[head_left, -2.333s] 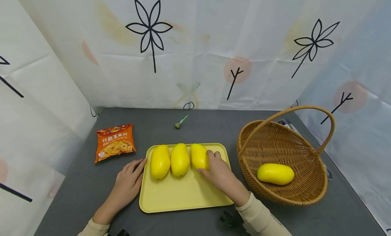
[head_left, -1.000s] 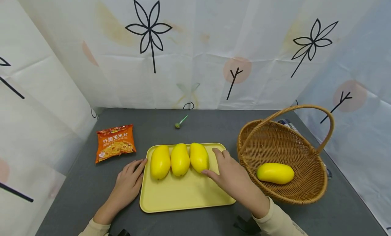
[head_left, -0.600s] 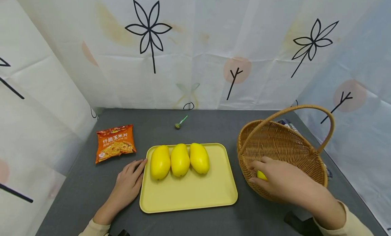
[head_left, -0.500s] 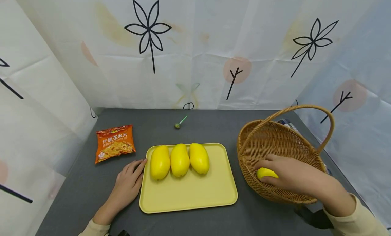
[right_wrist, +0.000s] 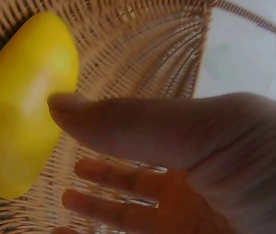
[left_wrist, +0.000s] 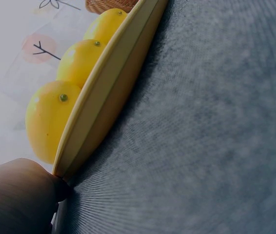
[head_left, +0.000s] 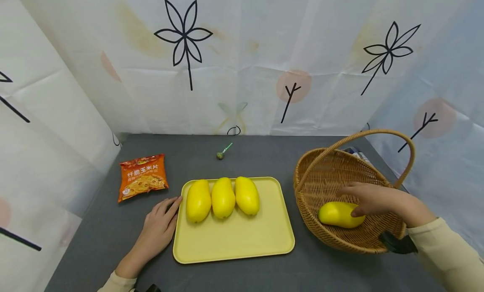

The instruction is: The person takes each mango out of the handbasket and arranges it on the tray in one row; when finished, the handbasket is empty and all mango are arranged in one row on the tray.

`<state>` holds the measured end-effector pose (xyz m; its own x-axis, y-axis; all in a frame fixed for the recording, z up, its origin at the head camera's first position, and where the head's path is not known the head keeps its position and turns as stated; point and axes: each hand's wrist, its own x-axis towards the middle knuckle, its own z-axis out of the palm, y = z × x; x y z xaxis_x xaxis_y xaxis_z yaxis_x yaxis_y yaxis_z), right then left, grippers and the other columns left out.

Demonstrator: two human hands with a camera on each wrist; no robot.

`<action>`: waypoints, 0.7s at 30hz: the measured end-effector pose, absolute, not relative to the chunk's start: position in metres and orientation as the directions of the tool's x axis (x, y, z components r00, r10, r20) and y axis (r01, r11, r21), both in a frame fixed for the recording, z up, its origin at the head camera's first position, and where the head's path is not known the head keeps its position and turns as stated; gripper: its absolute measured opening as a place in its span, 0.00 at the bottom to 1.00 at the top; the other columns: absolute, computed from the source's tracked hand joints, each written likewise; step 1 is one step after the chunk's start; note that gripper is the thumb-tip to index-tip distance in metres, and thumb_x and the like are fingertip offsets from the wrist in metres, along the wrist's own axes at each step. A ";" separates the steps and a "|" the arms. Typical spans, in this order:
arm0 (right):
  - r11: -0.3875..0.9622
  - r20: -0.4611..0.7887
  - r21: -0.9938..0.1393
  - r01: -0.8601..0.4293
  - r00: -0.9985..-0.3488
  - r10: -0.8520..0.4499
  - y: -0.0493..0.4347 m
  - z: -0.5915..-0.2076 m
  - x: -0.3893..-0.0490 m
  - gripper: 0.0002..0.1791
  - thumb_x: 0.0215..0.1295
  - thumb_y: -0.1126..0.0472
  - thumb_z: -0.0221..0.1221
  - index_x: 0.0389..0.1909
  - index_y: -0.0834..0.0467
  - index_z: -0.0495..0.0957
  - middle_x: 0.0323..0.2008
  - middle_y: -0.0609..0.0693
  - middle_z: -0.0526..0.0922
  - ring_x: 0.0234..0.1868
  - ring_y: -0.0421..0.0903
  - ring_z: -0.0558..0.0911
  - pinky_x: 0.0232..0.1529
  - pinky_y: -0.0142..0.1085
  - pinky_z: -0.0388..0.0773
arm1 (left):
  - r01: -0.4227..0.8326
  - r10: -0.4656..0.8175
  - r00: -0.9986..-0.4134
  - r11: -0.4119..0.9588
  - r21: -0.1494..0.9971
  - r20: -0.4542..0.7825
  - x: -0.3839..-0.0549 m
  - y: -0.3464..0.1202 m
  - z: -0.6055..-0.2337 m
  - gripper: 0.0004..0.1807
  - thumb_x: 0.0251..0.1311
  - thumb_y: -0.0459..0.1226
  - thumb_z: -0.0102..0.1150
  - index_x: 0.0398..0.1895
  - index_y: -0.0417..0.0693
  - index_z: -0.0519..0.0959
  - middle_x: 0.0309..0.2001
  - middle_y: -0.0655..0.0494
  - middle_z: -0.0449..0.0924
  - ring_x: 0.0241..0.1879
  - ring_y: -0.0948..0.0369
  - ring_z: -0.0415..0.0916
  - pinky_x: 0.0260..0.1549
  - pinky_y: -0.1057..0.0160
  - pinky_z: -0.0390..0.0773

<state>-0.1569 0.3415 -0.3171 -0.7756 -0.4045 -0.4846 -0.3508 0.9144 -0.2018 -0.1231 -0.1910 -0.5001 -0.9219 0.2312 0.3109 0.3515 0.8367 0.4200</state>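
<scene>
Three yellow mangoes, the left one (head_left: pixel 198 201), the middle one (head_left: pixel 223 198) and the right one (head_left: pixel 247 195), lie in a row on the yellow tray (head_left: pixel 232 245). My left hand (head_left: pixel 159 227) rests flat on the table, its fingertips at the tray's left rim. In the wicker basket (head_left: pixel 329 170) lies another yellow mango (head_left: pixel 341 214). Over it, inside the basket, is my right hand (head_left: pixel 372 199), fingers spread and nothing in its grasp. In the right wrist view the thumb (right_wrist: pixel 128 122) overlaps the side of this mango, while the other fingers stay off it.
An orange snack bag (head_left: pixel 143 177) lies on the grey table (head_left: pixel 196 157) left of the tray. Behind the tray is a lollipop (head_left: pixel 224 151) with a green stick. The basket's tall handle (head_left: pixel 410 157) arches up on the right. Patterned cloth (head_left: pixel 238 65) hangs around the table.
My right hand let go of the right mango on the tray, moved right into the basket around the mango there, then drew back rightward with fingers opened. My left hand has stayed put.
</scene>
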 end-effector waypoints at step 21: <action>0.907 -0.558 -0.307 -0.288 -0.718 -0.417 0.347 -0.333 -0.165 0.36 0.51 0.65 0.68 0.64 0.60 0.70 0.60 0.66 0.70 0.58 0.65 0.71 0.52 0.59 0.71 | 0.341 0.231 -0.928 0.841 0.421 0.291 -0.124 -0.192 -0.500 0.30 0.67 0.35 0.52 0.73 0.53 0.61 0.64 0.45 0.66 0.64 0.44 0.58 0.52 0.36 0.60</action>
<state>-0.1654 0.3474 -0.3331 -0.7175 -0.4167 -0.5581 -0.2883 0.9071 -0.3067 -0.1237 -0.1917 -0.4999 -0.9284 0.2307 0.2913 0.3409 0.8408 0.4206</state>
